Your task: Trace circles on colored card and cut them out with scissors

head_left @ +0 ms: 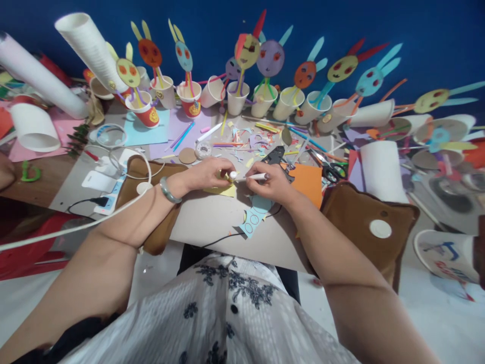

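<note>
At the middle of the grey table (212,225), my left hand (212,173) pinches a small white round piece (232,175), close above a yellow paper (223,190). My right hand (271,181) is closed round a slim white pen (259,177), whose tip points left at the white piece. Whether the tip touches it is too small to tell. A light blue paper with drawn circles (253,217) lies just below my right hand. Behind that hand are a black glue gun (276,155) and an orange paper (307,184).
Paper cups with rabbit-faced figures (238,98) line the back. Coloured scraps (250,139) and black scissors (333,171) lie before them. Brown cushions flank the work area, one at the right (364,222). A power strip (109,197) and white cable are at left.
</note>
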Tool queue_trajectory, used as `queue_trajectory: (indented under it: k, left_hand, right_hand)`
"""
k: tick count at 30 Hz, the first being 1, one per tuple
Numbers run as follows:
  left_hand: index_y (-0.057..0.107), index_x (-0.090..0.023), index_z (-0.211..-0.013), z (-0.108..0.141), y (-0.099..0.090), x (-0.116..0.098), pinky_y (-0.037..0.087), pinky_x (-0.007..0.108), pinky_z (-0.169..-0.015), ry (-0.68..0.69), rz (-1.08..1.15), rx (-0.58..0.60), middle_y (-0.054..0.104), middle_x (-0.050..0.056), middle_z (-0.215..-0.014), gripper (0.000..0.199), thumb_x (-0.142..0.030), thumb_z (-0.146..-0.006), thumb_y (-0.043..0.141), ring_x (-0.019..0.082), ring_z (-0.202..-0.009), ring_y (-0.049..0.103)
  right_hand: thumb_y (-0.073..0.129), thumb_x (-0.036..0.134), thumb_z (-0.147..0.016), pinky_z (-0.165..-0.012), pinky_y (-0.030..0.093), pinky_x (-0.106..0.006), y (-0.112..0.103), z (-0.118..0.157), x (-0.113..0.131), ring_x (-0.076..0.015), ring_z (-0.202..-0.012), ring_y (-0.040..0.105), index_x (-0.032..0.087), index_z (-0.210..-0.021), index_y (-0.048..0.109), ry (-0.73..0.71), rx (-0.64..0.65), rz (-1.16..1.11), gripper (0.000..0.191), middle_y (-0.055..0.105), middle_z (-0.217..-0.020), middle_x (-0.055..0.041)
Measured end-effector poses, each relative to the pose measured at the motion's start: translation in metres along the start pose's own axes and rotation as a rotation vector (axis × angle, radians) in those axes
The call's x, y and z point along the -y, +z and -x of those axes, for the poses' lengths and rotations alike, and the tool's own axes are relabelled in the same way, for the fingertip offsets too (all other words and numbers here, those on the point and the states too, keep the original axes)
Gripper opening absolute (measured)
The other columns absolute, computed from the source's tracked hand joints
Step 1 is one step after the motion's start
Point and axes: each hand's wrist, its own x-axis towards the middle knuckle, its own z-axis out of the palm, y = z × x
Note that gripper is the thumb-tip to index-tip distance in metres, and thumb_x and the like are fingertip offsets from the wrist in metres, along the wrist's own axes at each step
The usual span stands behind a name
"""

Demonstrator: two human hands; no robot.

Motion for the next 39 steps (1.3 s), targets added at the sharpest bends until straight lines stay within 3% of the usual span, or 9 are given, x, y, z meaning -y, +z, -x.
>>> queue_trajectory:
  k: [28,39]
  left_hand:
    - [0.067,-0.017,-0.093,-0.0009,-0.0016,-0.0035,0.043,0.028,-0.077,0.010,-0.041,0.011,0.070,0.005,-0.091,0.014,-0.024,-0.081,0.063,0.018,-0.083,0.060]
    - [0.067,-0.017,-0.094,-0.0019,-0.0024,-0.0056,0.043,0.028,-0.079,0.020,-0.025,0.020,0.071,0.005,-0.093,0.015,-0.021,-0.080,0.063,0.018,-0.085,0.062]
  right_hand:
    - [0.058,0.019,-0.078,-0.059,0.038,-0.024,-0.0022,0.0007,-0.0003,-0.0123,-0.056,0.052,0.021,-0.070,0.056,-0.143,0.082,0.095,0.009,0.056,-0.059,0.0034]
    - [0.057,0.016,-0.074,-0.057,0.037,-0.024,-0.0021,0.0023,0.0009,-0.0113,-0.052,0.048,0.021,-0.070,0.055,-0.110,0.124,0.082,0.008,0.051,-0.055,0.0052]
